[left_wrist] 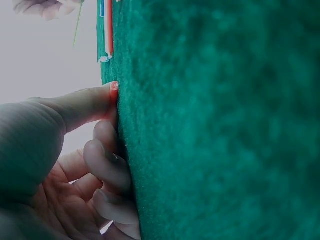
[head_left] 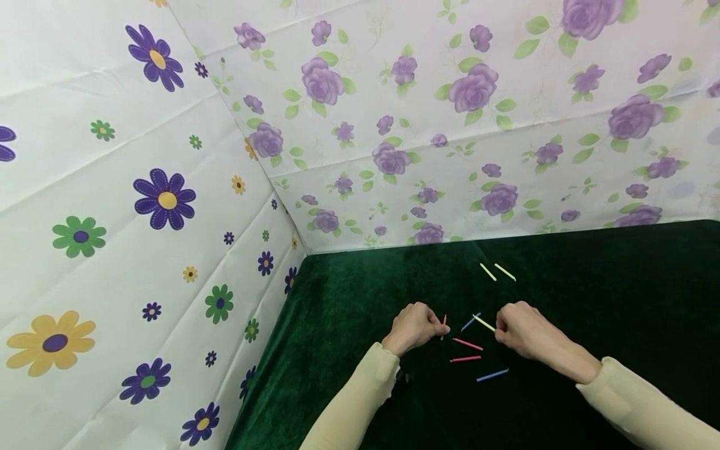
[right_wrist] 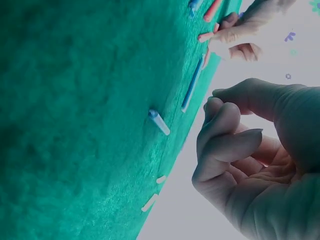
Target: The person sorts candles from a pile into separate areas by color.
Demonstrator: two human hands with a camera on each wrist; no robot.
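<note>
Slim birthday candles in red, blue and yellow lie on a dark green cloth (head_left: 427,400). My left hand (head_left: 414,326) pinches a red candle (head_left: 444,324) between thumb and forefinger, low against the cloth. Facing it, my right hand (head_left: 525,331) pinches one end of a yellow candle (head_left: 484,323), whose far end points left over a blue candle (head_left: 468,324). Between the hands and nearer me lie two red candles, one (head_left: 468,344) above the other (head_left: 465,359). In the right wrist view my right thumb and fingertips meet, with the pinched candle hard to make out.
Two yellow candles (head_left: 505,272) lie farther back on the cloth. Another blue candle (head_left: 492,375) is nearer me, below the right hand. Flower-printed sheets rise behind the table (head_left: 394,156) and along its left side (head_left: 169,250). Something small and dark sits beside the left sleeve (head_left: 360,394).
</note>
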